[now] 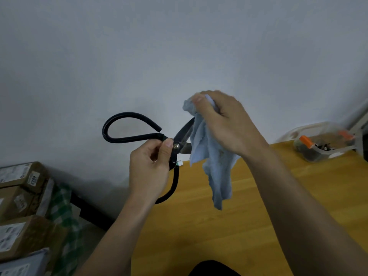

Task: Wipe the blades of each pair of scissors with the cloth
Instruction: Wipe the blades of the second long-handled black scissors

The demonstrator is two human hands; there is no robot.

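A large pair of black scissors (127, 134) with wide loop handles is held up in front of the wall, its blades spread apart. My left hand (151, 168) grips it just behind the brass pivot, thumb beside the rivet. My right hand (225, 124) holds a light blue cloth (215, 168) bunched round the upper blade; the blade's tip is hidden inside the cloth. The rest of the cloth hangs down over the table. The lower blade pokes out to the right of the pivot and vanishes behind the cloth.
A yellow wooden table (249, 226) lies below my hands. A clear plastic container (322, 144) with orange clips and small items stands at its far right corner. Cardboard boxes (22, 206) and a green checked fabric (63, 216) are stacked on the left, beside the table.
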